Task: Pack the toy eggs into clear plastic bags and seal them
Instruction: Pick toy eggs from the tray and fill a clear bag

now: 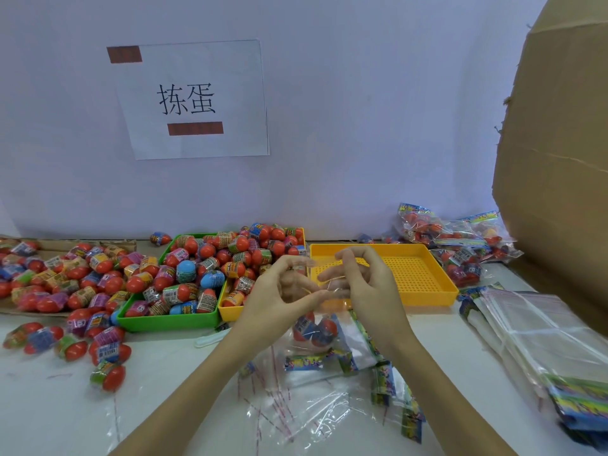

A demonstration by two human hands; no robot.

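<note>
White tabletop, frame centre: your left hand (279, 287) and right hand (358, 281) pinch the bag (316, 324) mouth; keep it taut, eggs (314, 327) hanging low, and press the seal evenly.

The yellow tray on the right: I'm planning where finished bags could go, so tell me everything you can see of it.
The yellow tray is a shallow rectangular bin that looks like plastic, with low upright walls and a floor perforated in a regular grid of small holes. It sits flat on the white table, near the back wall. What shows of its floor is bare. Its left end is hidden behind the person's right hand. Sealed bags of eggs lie just beyond its far right corner; whether they touch it is unclear.
</note>
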